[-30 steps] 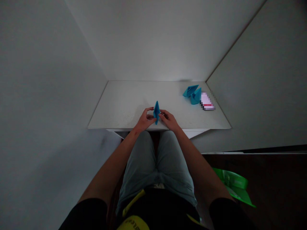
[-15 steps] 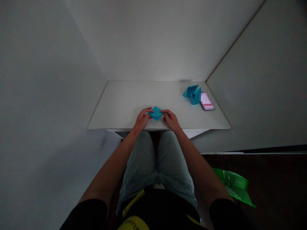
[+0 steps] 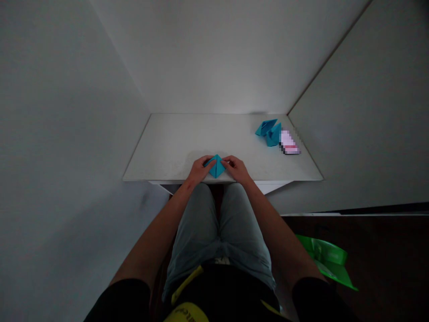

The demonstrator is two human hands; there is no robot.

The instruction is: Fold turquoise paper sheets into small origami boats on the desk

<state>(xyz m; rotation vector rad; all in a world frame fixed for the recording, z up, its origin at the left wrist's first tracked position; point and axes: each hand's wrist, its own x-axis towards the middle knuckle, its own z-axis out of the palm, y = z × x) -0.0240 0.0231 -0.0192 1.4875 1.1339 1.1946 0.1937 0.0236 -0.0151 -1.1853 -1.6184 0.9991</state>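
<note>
**Blue paper pinned between both hands at the near table edge**

Your left hand [image 3: 200, 170] and right hand [image 3: 236, 168] each press a side of the folded blue paper [image 3: 216, 166], fingers closed on it, just below the centre of the frame on the white table [image 3: 174, 143]. The paper lies flat between the grips, equally near both. Its long axis runs left to right; its peak points toward the top of the frame. More folded blue pieces [image 3: 270, 131] sit well apart, right of centre.

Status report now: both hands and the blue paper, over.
Left hand and right hand pinch blue folded paper, one each side. Paper at table near edge. Nothing blocks.
</note>
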